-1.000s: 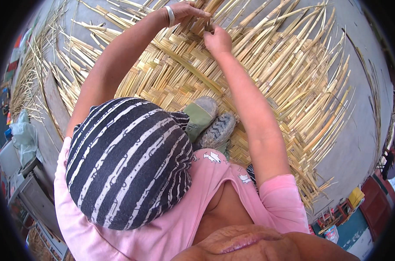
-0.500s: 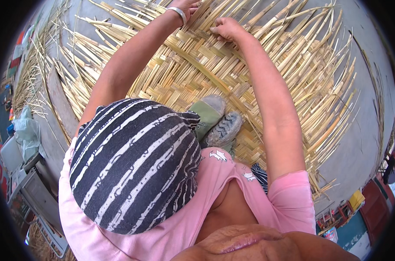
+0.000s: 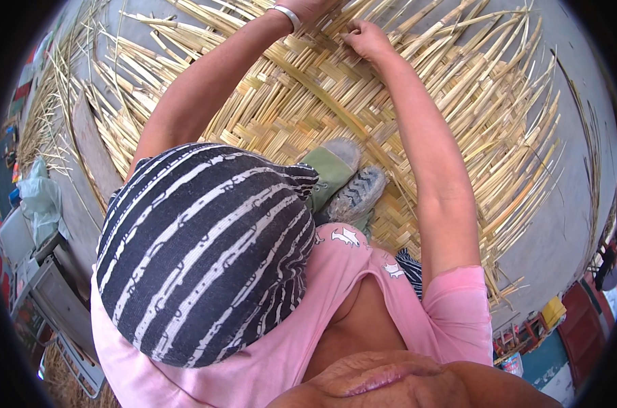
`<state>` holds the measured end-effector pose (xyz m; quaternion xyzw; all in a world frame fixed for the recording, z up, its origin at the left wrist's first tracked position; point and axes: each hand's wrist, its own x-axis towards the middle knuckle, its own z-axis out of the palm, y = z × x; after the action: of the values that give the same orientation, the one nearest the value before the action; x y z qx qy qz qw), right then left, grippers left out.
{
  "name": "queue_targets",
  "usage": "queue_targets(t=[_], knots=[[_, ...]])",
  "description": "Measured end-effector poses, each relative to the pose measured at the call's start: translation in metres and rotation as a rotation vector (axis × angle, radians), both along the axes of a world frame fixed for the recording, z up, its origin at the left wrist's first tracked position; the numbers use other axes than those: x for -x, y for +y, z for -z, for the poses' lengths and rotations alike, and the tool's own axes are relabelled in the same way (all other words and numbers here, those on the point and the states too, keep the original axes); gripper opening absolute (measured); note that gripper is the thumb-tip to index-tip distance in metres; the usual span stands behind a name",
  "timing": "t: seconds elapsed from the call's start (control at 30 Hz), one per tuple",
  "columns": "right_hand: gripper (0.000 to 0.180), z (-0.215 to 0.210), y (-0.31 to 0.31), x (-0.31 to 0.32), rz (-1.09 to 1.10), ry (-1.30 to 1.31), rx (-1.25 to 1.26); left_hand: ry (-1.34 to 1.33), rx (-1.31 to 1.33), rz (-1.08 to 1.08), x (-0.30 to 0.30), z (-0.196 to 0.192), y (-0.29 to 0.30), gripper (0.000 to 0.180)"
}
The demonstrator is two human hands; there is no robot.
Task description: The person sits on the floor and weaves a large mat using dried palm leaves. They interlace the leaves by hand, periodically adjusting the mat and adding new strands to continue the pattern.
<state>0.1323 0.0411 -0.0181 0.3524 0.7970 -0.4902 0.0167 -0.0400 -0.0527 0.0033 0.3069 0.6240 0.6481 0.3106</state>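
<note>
Weaving reed mat [image 3: 308, 102], strips diag, both hands [image 3: 366, 37]

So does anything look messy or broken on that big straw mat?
Nothing looks broken. The woven mat lies flat; its loose strip ends fan out unwoven at the edges. Both hands, left hand and right hand, press the strips.

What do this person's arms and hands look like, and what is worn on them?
Both forearms are bare. The left hand is mostly cut off by the top edge; a pale bangle circles its wrist. The right hand is bare, with no glove or ring visible. A short pink sleeve covers the right upper arm.
</note>
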Motion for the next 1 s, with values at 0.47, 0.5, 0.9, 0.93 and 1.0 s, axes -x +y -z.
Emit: queue_targets(t=[0.47, 0.5, 0.9, 0.93, 1.0], knots=[[0.028, -0.043, -0.035, 0.0, -0.217, -0.206, -0.46, -0.353, 0.34, -0.099, 0.03, 0.036, -0.046, 0.014], [0.028, -0.043, -0.039, -0.001, -0.207, -0.204, -0.498, -0.429, 0.332, -0.088, 0.032, 0.041, -0.049, 0.015], [0.027, -0.038, -0.046, -0.01, -0.038, -0.128, -0.546, -0.564, 0.364, -0.264, 0.11, 0.042, -0.049, 0.027], [0.027, -0.038, -0.044, -0.009, -0.033, -0.117, -0.547, -0.547, 0.306, -0.28, 0.117, 0.057, -0.045, 0.031], [0.023, -0.03, -0.041, -0.006, -0.03, -0.011, -0.601, -0.545, 0.308, -0.271, 0.12, 0.052, -0.052, 0.029]])
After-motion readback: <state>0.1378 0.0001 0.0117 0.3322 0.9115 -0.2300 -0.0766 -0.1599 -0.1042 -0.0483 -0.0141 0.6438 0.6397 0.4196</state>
